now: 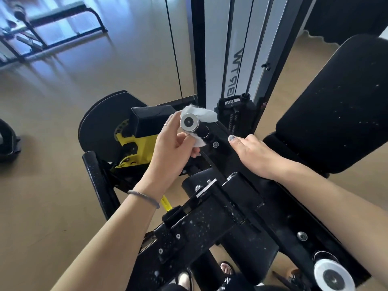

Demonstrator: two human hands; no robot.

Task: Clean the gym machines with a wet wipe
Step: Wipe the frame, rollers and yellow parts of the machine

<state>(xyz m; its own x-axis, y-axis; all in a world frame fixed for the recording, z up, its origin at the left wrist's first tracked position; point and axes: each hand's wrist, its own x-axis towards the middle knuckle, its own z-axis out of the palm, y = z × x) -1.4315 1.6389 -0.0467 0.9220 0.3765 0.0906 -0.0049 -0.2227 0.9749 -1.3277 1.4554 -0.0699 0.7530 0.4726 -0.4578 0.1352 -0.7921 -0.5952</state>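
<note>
The white wet wipe [198, 117] is wrapped around the short chrome-capped metal peg [190, 122] at the end of the black steel machine arm [226, 148], and the left hand [174, 148] holds it there with curled fingers and thumb, so this hand is the nearer one. The peg's long axis points up toward the camera and runs back down along the arm, where the right hand [255, 153] lies flat with straight fingers. Beyond are the black padded seat [336, 106] and the tan wooden floor [52, 122].
</note>
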